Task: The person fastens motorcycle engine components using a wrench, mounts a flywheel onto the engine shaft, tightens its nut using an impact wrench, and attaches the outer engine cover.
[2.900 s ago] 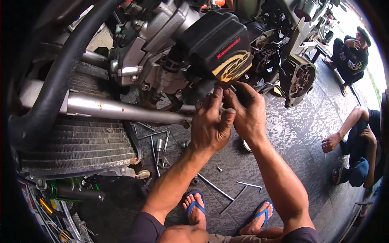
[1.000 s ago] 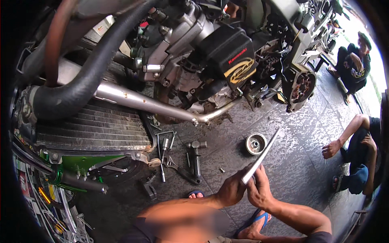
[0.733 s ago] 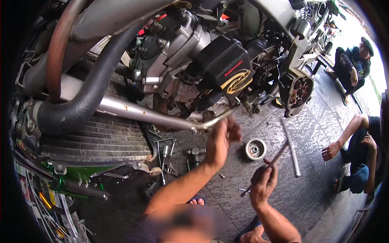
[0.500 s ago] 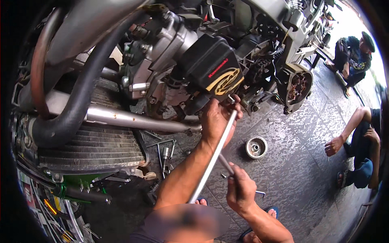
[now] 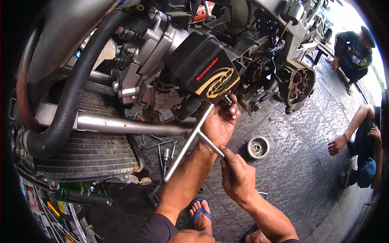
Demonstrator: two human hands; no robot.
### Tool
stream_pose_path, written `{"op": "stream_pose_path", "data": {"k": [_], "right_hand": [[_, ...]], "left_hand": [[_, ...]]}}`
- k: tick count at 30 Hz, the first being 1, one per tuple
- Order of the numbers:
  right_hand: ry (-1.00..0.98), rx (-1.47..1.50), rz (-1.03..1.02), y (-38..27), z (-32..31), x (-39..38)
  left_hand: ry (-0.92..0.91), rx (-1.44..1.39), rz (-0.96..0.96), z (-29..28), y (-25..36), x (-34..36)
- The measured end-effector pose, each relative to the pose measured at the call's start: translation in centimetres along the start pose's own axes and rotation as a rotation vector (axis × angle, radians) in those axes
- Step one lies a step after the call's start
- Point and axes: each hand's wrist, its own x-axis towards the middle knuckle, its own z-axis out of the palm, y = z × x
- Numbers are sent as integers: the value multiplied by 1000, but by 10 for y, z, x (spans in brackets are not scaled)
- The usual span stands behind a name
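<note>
While the person crouches under the raised motorcycle, the right hand (image 5: 237, 178) is clenched around one arm of a long, silver, T-shaped steel wrench (image 5: 190, 139), gripping the short side bar just below the point where it meets the main shaft. The left hand (image 5: 221, 121) is cupped with curled fingers around the upper end of that same wrench, right where its tip reaches the underside of the black, boxy engine cover with a gold emblem (image 5: 202, 67). The wrench's shaft slants down and to the left from that cover, passing across the left forearm, and its free lower end hangs just above the floor tools.

Below the black cover and to its left, a dull silver exhaust pipe (image 5: 121, 125) runs across, with a finned grey radiator (image 5: 87, 154) beneath it and a thick black rubber hose (image 5: 73, 93) curving down beside it. Several small metal wrenches and sockets (image 5: 164, 152) lie on the ground beneath the pipe. To the lower right of the cover, a round grey metal drum part (image 5: 258, 147) sits on the patterned grey paving (image 5: 300, 170), close to the right hand but apart from it. A foot in a blue sandal (image 5: 201, 210) rests between the forearms. Far right of the cover, two other people (image 5: 356, 52) squat on the paving.
</note>
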Motion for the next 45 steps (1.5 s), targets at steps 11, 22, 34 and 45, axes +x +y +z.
{"op": "stream_pose_path", "data": {"k": [11, 22, 34, 45], "right_hand": [[-9, -3, -9, 3, -2, 1], [-68, -36, 20, -11, -7, 11], [-94, -15, 50, -16, -6, 12], [-84, -9, 61, -18, -10, 12]], "left_hand": [[-22, 18, 20, -2, 0, 0], [14, -28, -13, 2, 2, 1], [-7, -62, -18, 1, 4, 1], [11, -42, -20, 2, 3, 0]]}}
